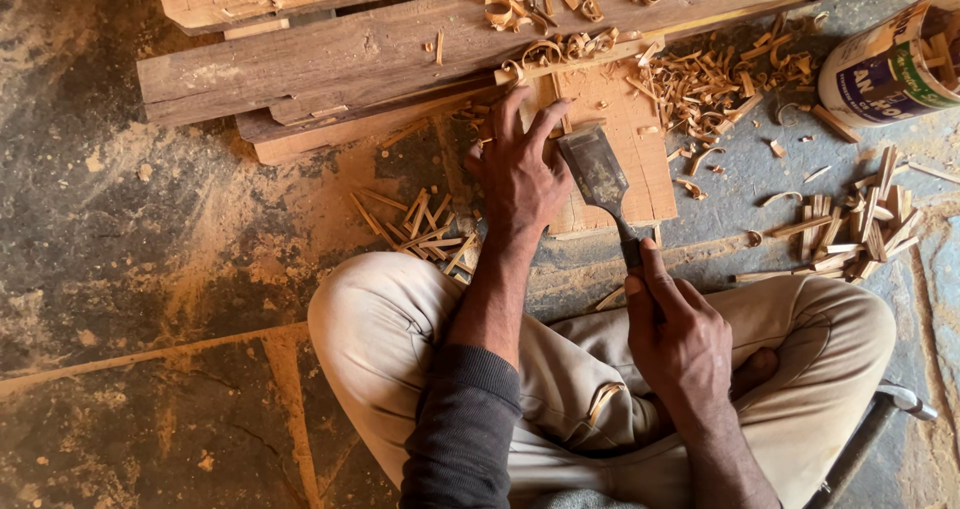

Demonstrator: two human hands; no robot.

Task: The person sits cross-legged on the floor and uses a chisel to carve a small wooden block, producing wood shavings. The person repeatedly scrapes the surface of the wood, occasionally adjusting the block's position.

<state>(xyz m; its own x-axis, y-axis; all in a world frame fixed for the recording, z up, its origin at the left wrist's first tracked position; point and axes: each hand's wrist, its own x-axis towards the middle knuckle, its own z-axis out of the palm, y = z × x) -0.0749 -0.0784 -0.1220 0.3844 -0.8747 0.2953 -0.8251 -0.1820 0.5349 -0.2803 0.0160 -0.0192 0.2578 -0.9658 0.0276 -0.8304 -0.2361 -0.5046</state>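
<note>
I sit cross-legged on the floor. My left hand (517, 164) presses flat on a small light wooden board (625, 139) lying on the ground, fingers spread over its left part. My right hand (675, 334) grips the handle of a wide flat chisel (597, 174). The chisel's steel blade rests on the board just right of my left hand, its edge pointing away from me. Curled wood shavings (700, 89) cover the board's far right corner.
Rough dark planks (330, 54) lie stacked across the top, touching the board's far edge. Split wood sticks (425, 229) are piled at the left and chips (860, 224) at the right. A tipped plastic bucket (890, 64) lies at the top right. A metal tool handle (880, 419) sits by my right knee.
</note>
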